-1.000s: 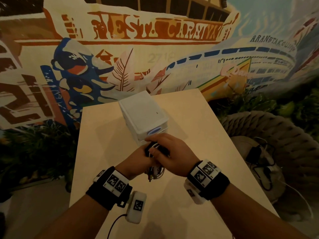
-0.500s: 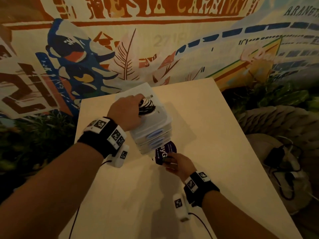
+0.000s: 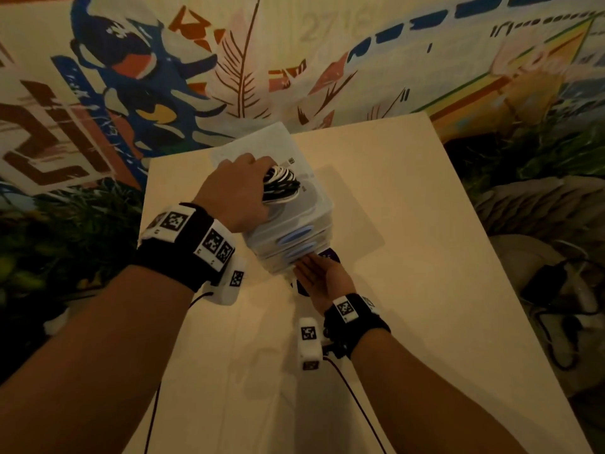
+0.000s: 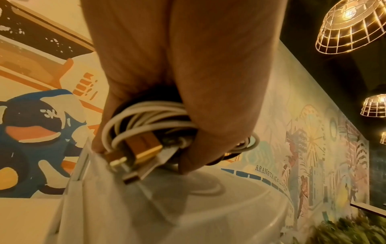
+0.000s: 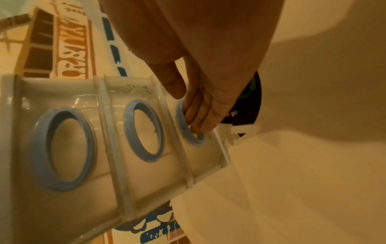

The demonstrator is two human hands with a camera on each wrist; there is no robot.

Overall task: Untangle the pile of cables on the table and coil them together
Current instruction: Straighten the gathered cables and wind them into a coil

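My left hand grips a coiled bundle of black and white cables and holds it on top of a white plastic drawer unit. In the left wrist view the cable bundle sits inside the curled fingers, with its plugs pointing down at the unit's lid. My right hand reaches to the unit's front at table level. Its straight fingers go into the blue ring handle of the lowest drawer.
The drawer unit stands on a pale table against a painted wall. A dark round sticker lies on the table beside the right hand. Two other drawers show blue ring handles. A woven basket with black cables sits right of the table.
One second ago both hands held the bundle in front of the unit. The left hand then carried it onto the unit's top, and the right hand has moved from the sticker to the lowest drawer's handle.
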